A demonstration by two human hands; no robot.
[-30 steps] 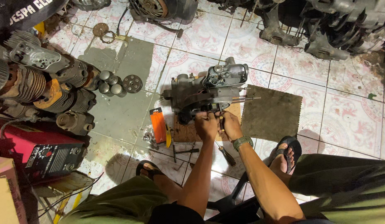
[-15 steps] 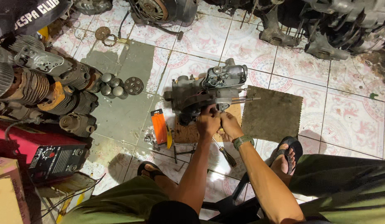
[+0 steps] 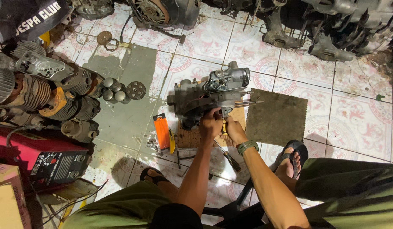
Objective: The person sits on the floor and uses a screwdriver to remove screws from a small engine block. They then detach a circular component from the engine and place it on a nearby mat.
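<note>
Grey cast-metal engine block [image 3: 209, 95] sits on a brown board on the tiled floor [image 3: 357, 114], long axis left to right, its thin studs pointing right; I judge the work mid-way, casing not yet apart. My left hand [image 3: 211, 125] and right hand [image 3: 234, 129] both close on a yellow-handled tool [image 3: 224, 126] pressed against it.
</note>
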